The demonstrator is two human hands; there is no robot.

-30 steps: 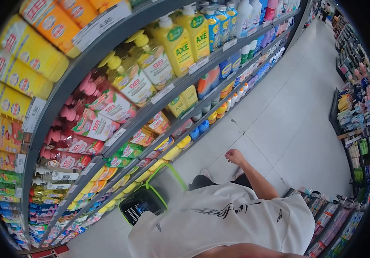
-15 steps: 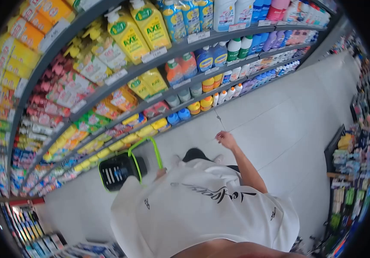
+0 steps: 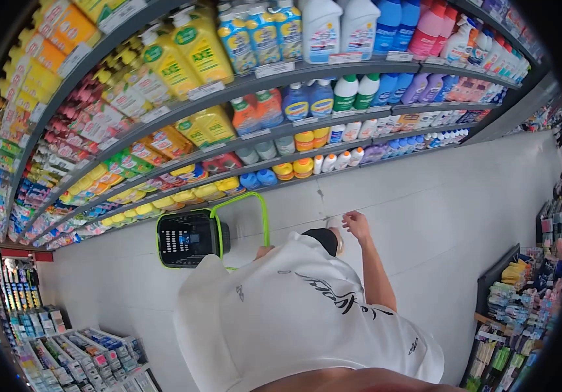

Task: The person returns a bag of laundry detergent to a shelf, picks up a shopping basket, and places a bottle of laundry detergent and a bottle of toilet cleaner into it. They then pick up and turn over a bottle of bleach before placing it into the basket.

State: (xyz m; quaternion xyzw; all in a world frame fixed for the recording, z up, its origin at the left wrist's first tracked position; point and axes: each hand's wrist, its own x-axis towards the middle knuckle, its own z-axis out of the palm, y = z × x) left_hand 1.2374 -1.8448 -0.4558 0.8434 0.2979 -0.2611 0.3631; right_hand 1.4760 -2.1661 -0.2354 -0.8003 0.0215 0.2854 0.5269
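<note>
My left hand point(image 3: 264, 251), partly hidden by the white shirt point(image 3: 307, 313), is closed around the lime-green handle point(image 3: 266, 215) of a shopping basket. The black basket point(image 3: 223, 238) with its green rim hangs to my left, with a small blue patch showing inside. My right hand point(image 3: 357, 225) is held out ahead of my body over the floor. Nothing is in it, and its fingers are loosely bent and apart. A foot and dark shorts point(image 3: 323, 240) show beyond the shirt.
A long curved shelf point(image 3: 255, 83) stands ahead, stocked with yellow dish-soap bottles point(image 3: 202, 46), white bottles point(image 3: 340, 29) and other cleaners. Another display point(image 3: 503, 307) stands to the right. Boxed goods point(image 3: 85, 356) fill a low rack at lower left. Grey tiled floor point(image 3: 418, 196) lies between.
The view has shifted along the aisle, so the shelf goods sit further left and the lower-left rack shows more. The basket has turned slightly, and one leg has stepped forward.
</note>
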